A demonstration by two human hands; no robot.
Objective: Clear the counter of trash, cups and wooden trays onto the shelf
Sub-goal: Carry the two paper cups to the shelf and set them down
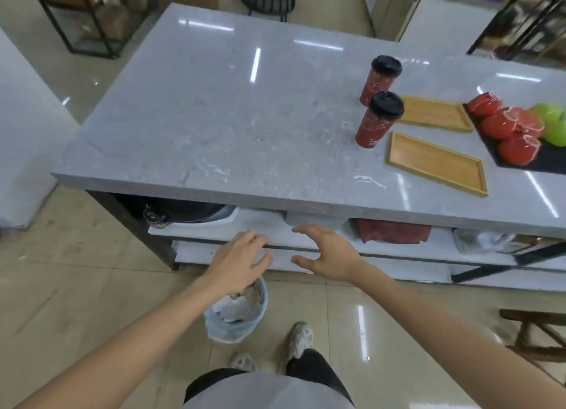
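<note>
a person is standing at a grey marble counter (214,126), both bare arms reaching forward and down in front of its near edge. the left hand (242,260) is hovering palm down with its fingers loosely spread, gripping nothing, just above a small light blue trash bin (237,316) that is sitting on the tiled floor and holding crumpled scraps. the right hand (329,254) is hanging beside it, near but not touching, thumb and fingers splayed wide apart and empty. both hands are showing in front of the white shelf (306,240) under the countertop; whether either is touching it is not possible to tell. on that shelf a dark pan (180,212) is lying to the left and a folded red cloth (393,231) to the right. up on the counter two red paper cups are standing upright with black lids, the far cup (381,79) behind the near cup (379,119), close together. just right of them two shallow wooden trays are lying flat and bare: the far wooden tray (435,113) and the near wooden tray (436,163), slightly apart. further right a black tray (539,160) is carrying red and green round objects (517,129) at the picture's edge. the person's two pale shoes (298,338) are showing on the floor below.
</note>
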